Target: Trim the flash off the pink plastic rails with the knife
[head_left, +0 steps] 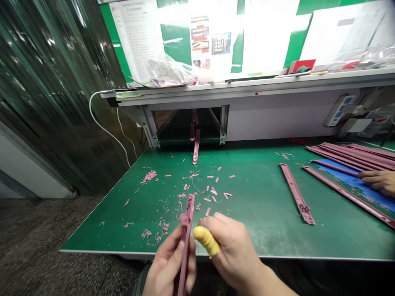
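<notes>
My left hand (171,261) grips a long pink plastic strip (189,218), held upright and tilted just past the table's front edge, its upper end pointing away from me. Close on its right is my right hand (231,246), fingers curled closed, with a yellow finger cover (206,241) on the thumb. What those fingers hold, if anything, is hidden. Pink shavings (162,230) and small flat offcuts (213,191) are scattered on the green table beyond both hands. To the right lies another pink plastic strip (298,193) with a dark cluster near its close end.
Another person's hand (378,181) touches pink strips at the right, near a pile of long strips (354,154) and a blue sheet (376,193). A chute (189,142) under the shelf (247,84) holds more pink pieces. A white cable (105,125) hangs at left.
</notes>
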Action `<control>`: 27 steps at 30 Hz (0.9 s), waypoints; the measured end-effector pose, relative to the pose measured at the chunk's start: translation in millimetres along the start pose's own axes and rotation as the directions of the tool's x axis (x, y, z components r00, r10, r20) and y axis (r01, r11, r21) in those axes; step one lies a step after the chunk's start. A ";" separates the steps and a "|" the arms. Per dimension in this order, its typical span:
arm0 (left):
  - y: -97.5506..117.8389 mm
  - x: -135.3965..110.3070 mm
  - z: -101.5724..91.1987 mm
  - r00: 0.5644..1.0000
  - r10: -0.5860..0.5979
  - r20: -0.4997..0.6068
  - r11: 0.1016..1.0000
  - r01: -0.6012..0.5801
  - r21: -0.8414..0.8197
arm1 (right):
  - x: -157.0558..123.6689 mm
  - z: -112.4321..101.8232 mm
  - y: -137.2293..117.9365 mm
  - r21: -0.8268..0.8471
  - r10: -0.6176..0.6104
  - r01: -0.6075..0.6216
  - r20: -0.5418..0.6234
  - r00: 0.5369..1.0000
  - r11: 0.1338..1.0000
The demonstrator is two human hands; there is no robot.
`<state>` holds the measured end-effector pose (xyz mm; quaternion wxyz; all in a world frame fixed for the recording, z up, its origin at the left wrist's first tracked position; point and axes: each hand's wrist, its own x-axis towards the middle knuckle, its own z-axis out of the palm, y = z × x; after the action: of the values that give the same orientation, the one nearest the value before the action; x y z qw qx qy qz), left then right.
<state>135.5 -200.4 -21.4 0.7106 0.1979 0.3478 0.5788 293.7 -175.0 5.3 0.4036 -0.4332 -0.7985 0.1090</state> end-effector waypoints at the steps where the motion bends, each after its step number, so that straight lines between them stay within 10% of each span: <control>1: 3.3 4.7 3.9 0.998 0.068 -0.003 0.996 -0.068 -0.055 | -2.4 -1.8 1.5 0.052 0.001 -0.002 0.019 1.000 0.999; 9: 18.1 42.0 5.4 0.990 0.144 -0.012 0.989 -0.144 -0.038 | -22.4 28.6 1.5 0.057 -0.055 0.038 0.331 0.942 0.998; 27: 31.6 68.9 -8.9 0.975 0.219 0.044 0.971 -0.222 0.088 | -85.8 71.9 -33.2 -0.127 -0.388 0.448 0.330 0.860 0.885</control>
<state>113.5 -127.4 -24.1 0.6378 0.2778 0.3380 0.6339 246.3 -249.3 -71.3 0.2481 -0.2657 -0.9316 0.0013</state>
